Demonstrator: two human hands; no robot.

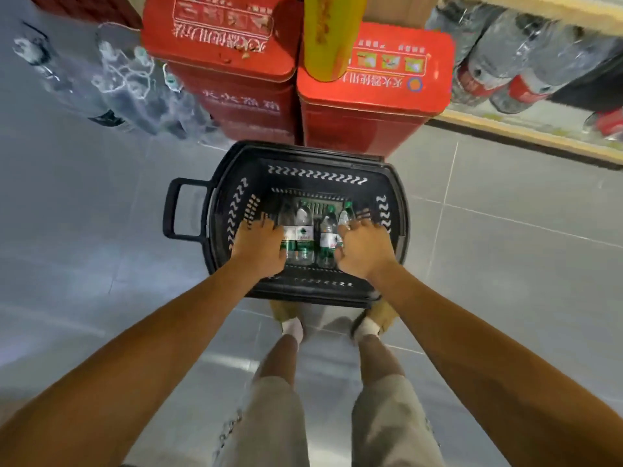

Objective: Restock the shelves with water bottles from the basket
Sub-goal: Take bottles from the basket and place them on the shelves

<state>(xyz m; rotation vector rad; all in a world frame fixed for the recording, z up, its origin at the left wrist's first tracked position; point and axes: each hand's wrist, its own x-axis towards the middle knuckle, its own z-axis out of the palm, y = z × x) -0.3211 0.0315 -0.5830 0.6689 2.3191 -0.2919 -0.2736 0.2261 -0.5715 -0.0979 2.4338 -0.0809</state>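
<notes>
A black plastic basket (305, 156) stands on the floor in front of my feet. Several small water bottles with green caps and green-white labels lie in it. My left hand (258, 246) reaches down over the leftmost bottle (286, 219), fingers wrapped over it and thumb beside it. My right hand (363, 251) grips the rightmost bottle (345, 214), whose green cap sticks out past the fingers. Two more bottles (304, 232) (327, 239) lie free between my hands.
Two red tin boxes (219, 38) (374, 96) stand just behind the basket, with a yellow cylinder (328, 35) on top. A wooden shelf (526, 138) at the right holds large bottles (505, 62). Shrink-wrapped bottles (135, 89) sit at the left. Grey tiled floor surrounds the basket.
</notes>
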